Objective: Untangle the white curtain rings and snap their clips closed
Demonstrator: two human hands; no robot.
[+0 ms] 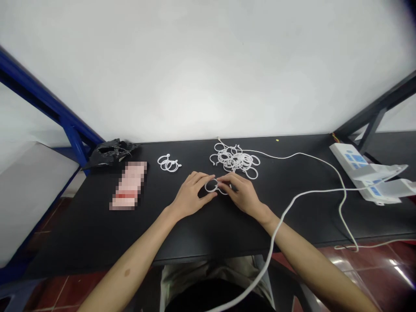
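Observation:
My left hand (pixel 191 194) is at the middle of the black table, its index finger and thumb at the edges of a white ring (pixel 206 190). My right hand (pixel 242 193) pinches a second white ring (pixel 223 192), partly hidden behind its fingers, right beside the first. They look like plastic curtain rings with small eyelets. Just beyond my right hand lies a tangled pile of white curtain rings (pixel 238 160). A smaller group of several such rings (pixel 169 164) rests further left, past my left hand.
A pixelated pink packet (pixel 130 186) and a crumpled black plastic bag (pixel 112 151) lie on the left of the table (pixel 182 242). A white cable (pixel 294 200) runs over my right forearm. On the right sits a white-and-blue box (pixel 351 162). Blue posts (pixel 73 134) flank the left side.

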